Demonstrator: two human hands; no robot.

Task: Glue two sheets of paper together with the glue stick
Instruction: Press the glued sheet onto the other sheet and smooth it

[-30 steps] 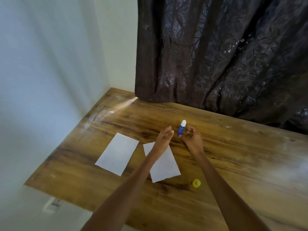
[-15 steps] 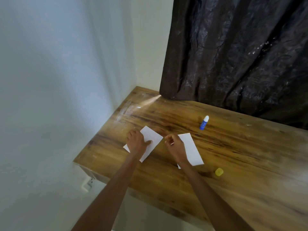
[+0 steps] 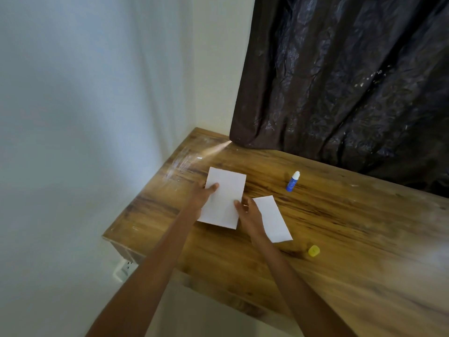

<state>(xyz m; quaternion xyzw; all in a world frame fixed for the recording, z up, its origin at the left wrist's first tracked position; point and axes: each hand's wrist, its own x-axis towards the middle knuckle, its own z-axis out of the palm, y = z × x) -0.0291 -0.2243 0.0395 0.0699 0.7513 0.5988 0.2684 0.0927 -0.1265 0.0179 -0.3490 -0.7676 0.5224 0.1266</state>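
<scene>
Head view: a person's two bare arms reach over a wooden table (image 3: 340, 239) set in the corner of a room, a dark curtain (image 3: 352, 81) hanging behind it. Both hands hold one white sheet (image 3: 224, 198) near the table's left end. The left hand (image 3: 202, 197) grips the sheet's left edge, thumb laid over the top face and fingers hidden beneath. The right hand (image 3: 249, 216) pinches the sheet's right edge near its lower corner, thumb on top. Whether the sheet is lifted clear of the wood or resting on it cannot be told.

A second sheet (image 3: 273, 218) lies flat on the table just right of the first, its left side partly covered by the right hand.

The glue stick (image 3: 292, 181), blue with a white tip exposed, stands uncapped and slightly tilted farther back on the table, apart from both sheets and near the curtain's hem. Its yellow cap (image 3: 314, 251) lies on the wood near the second sheet's lower right corner, well apart from the stick.

A white wall outlet (image 3: 124, 268) shows below the table's left edge.
</scene>
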